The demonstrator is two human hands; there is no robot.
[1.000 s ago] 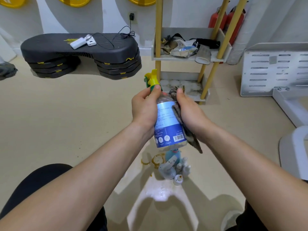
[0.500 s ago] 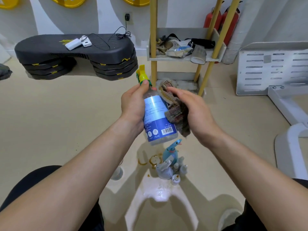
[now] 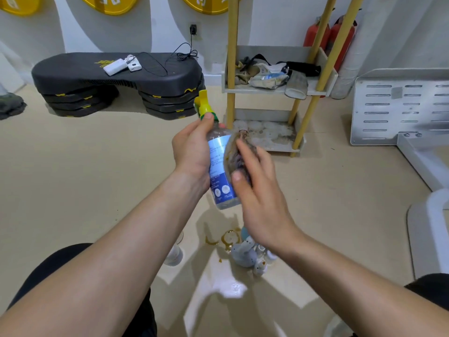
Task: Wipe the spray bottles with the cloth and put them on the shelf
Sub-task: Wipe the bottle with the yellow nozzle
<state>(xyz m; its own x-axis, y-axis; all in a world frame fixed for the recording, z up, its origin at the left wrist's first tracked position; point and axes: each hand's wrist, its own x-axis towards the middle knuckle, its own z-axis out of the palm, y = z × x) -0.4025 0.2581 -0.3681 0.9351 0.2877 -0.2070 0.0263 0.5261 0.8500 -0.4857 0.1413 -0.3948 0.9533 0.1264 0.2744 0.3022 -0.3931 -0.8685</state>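
My left hand (image 3: 192, 149) grips a clear spray bottle (image 3: 220, 171) with a blue label and a yellow-green trigger head, tilted in mid air before me. My right hand (image 3: 257, 190) presses a dirty grey-brown cloth (image 3: 237, 154) flat against the bottle's right side, thumb on the label. Behind the bottle stands the shelf (image 3: 279, 90), yellow poles and grey boards, its lower board stained. Several small spray bottles (image 3: 245, 254) stand on the floor below my hands, one clear bottle (image 3: 173, 254) partly hidden by my left forearm.
The shelf's upper board holds rags and packets (image 3: 267, 74). A black step platform (image 3: 116, 79) with a power bank and cable lies at back left. Red extinguishers (image 3: 340, 40) stand behind the shelf. A grey metal plate (image 3: 401, 105) is at right. Brown stain rings (image 3: 226, 239) mark the floor.
My right hand has slid with the cloth from the bottle's far right side onto its front, the fingers flattening over the label. The left hand keeps the bottle tilted.
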